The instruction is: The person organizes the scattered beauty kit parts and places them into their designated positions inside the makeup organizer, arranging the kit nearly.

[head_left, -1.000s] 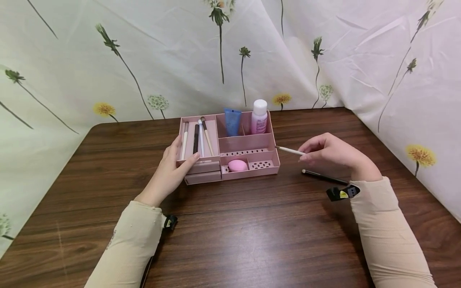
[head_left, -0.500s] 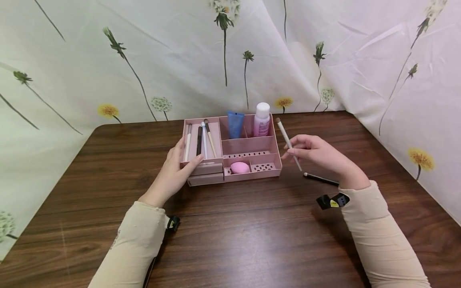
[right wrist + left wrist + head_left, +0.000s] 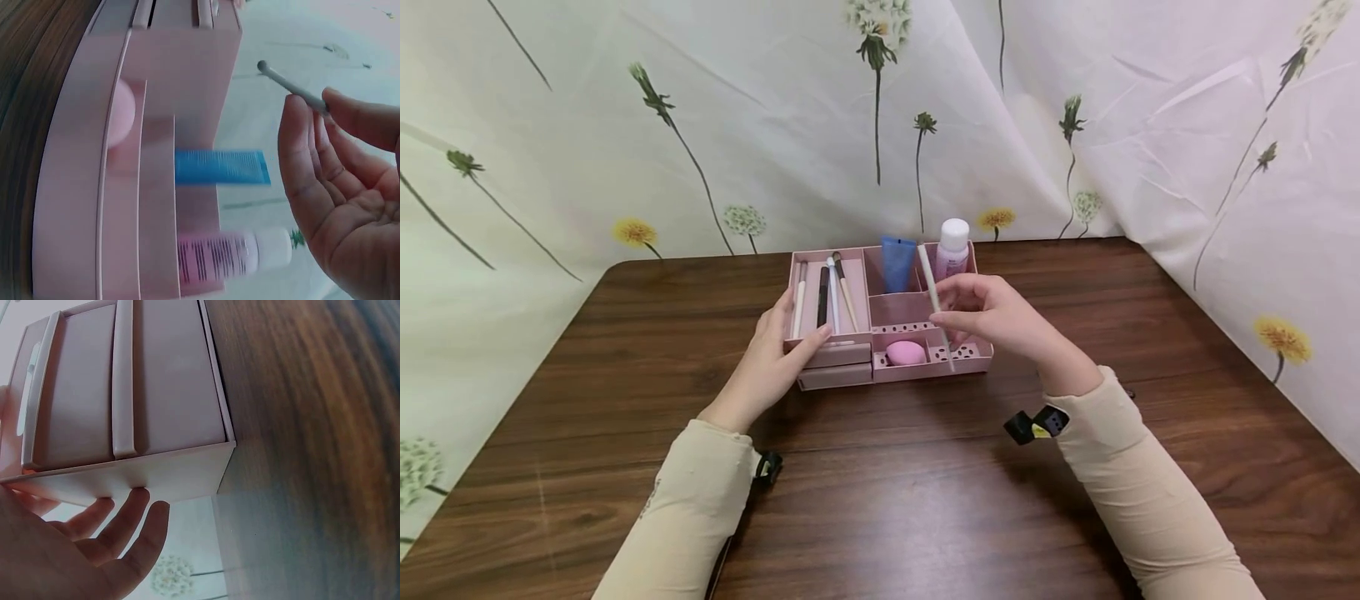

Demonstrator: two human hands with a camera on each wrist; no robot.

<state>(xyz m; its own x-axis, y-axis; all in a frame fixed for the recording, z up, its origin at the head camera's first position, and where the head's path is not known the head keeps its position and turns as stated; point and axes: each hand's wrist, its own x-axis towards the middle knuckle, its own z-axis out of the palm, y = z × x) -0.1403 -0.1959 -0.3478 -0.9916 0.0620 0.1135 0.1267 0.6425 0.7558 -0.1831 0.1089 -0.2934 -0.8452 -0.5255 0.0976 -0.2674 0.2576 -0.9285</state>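
A pink makeup organizer (image 3: 932,371) stands on the table. My left hand (image 3: 767,354) holds its left side, fingers along the side wall and thumb over the top front edge. In the left wrist view, fingertips (image 3: 140,495) touch that wall beside two drawers (image 3: 175,375). My right hand (image 3: 992,321) pinches a slim white makeup brush (image 3: 929,279) between thumb and fingers, tilted above the right compartments. Its round end (image 3: 262,65) shows in the right wrist view. Several brushes (image 3: 822,296) lie in the left tray.
A blue tube (image 3: 897,265) and a white-capped pink bottle (image 3: 953,242) stand in the rear compartments. The pink makeup sponge (image 3: 906,353) sits in a front one. Behind the wooden table (image 3: 880,500) hangs a flowered cloth (image 3: 790,125). My right arm hides most of the black brush.
My right hand has carried the white brush leftward from beside the organizer to above it, turning it upright on the way. The left hand stays on the organizer.
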